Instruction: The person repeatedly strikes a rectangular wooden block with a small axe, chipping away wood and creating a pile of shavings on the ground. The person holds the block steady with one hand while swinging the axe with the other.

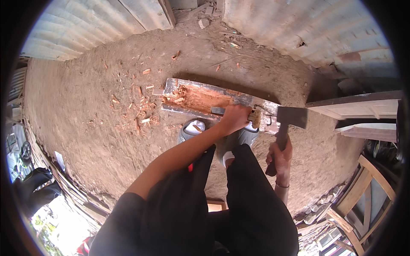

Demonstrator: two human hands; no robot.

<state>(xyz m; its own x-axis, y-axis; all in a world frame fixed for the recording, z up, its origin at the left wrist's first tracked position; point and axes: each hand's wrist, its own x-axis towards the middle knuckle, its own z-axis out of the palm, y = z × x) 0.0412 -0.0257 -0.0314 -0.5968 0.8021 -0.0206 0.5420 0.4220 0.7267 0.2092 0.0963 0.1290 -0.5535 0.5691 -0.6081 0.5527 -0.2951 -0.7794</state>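
A long wooden block (pixel 200 88) lies across the ground in front of my feet, with a reddish hollow cut along its upper face and loose chips at its left end. My left hand (pixel 236 118) is wrapped round a chisel (pixel 218 110), whose flat metal blade points left over the hollow's near edge. The chisel's frayed handle end sticks out to the right of my fist. To the right, my right hand (pixel 280 157) grips the handle of a mallet (pixel 292 117) with a dark, rectangular head. That head is raised beside the block's right end, apart from the chisel.
Wood chips (pixel 143 112) are scattered on the dirt floor left of the block. My shoes (pixel 192 129) stand close against its near side. Bent metal pieces (pixel 265 112) sit on its right end. Corrugated sheets (pixel 307 30) stand behind; a wooden frame (pixel 363 200) leans at lower right.
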